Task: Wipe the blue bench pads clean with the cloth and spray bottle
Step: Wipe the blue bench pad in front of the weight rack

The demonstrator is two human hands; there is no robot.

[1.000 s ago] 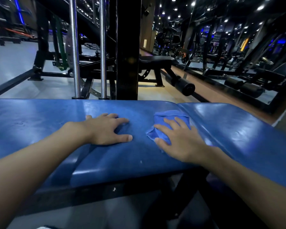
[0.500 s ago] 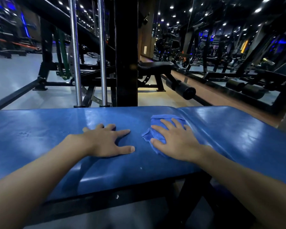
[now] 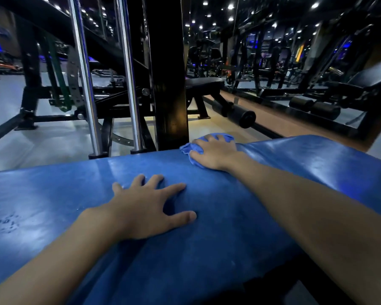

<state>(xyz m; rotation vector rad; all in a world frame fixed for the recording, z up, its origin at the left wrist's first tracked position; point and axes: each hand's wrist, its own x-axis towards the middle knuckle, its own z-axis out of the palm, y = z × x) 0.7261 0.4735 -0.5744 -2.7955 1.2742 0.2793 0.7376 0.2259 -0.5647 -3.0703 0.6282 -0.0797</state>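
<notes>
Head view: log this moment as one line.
phase: wipe | right hand presses cloth at far edge of blue bench pad | left hand flat on pad, fingers spread | spray bottle: not in view

The blue padded bench surface point(image 3: 218, 216) looks like smooth vinyl, glossy with pale reflections, finely scuffed, and beaded with small droplets point(image 3: 7, 223) at its left end. The crumpled blue cloth point(image 3: 185, 149) is soft and matt. Two round chrome metal poles point(image 3: 84, 73) shine mirror-bright. The square black metal post point(image 3: 169, 84) has a dull sheen. The pale grey floor point(image 3: 53, 146) is smooth and faintly glossy.
</notes>
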